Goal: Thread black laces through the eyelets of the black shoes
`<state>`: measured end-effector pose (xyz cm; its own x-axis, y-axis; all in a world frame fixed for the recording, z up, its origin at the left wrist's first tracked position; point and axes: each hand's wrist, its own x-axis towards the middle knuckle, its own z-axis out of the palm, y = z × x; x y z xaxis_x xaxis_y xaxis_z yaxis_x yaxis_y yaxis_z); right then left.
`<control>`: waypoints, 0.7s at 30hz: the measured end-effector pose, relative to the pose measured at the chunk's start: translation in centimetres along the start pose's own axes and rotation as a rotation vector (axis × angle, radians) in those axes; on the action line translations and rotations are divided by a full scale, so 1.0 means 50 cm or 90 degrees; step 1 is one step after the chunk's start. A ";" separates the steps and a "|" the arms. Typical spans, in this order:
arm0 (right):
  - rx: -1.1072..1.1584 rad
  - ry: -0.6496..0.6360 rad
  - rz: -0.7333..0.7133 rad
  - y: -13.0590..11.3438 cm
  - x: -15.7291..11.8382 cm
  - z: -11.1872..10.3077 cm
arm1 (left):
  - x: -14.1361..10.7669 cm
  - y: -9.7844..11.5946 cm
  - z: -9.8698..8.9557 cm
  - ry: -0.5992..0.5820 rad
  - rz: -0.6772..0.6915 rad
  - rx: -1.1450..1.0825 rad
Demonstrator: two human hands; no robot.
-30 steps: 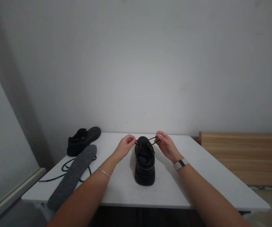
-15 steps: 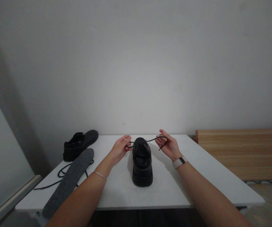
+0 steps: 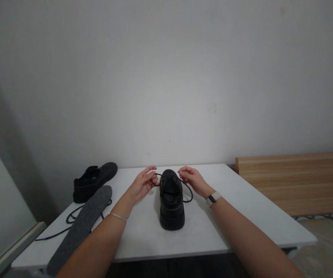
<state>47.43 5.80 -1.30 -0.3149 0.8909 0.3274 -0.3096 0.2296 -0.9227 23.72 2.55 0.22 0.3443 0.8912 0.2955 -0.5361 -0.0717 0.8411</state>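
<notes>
Shoe (image 3: 171,211) end-on, toe toward wall (image 3: 166,96); left grip (image 3: 143,184) on lace (image 3: 192,194); right grip (image 3: 195,180) unclear

No readable text, no legible labels, brands, numbers or signs on anything in view

Contact between right hand (image 3: 194,180) and lace (image 3: 192,194) unclear, gray insole (image 3: 82,224) cropped below
</notes>
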 end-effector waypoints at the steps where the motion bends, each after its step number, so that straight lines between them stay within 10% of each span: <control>1: -0.019 -0.008 0.002 0.004 0.000 0.001 | 0.000 0.002 -0.001 0.007 -0.001 -0.001; 11: -0.143 -0.040 -0.027 0.007 -0.005 0.007 | -0.014 0.028 -0.001 0.004 -0.035 -0.010; 21: -0.260 0.002 -0.090 0.020 0.003 0.004 | 0.017 -0.050 -0.023 0.070 -0.039 0.377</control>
<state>46.91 6.11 -2.12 -0.2915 0.8410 0.4557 0.0316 0.4846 -0.8742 24.48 4.00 -2.15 0.2626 0.9401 0.2173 0.0123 -0.2285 0.9735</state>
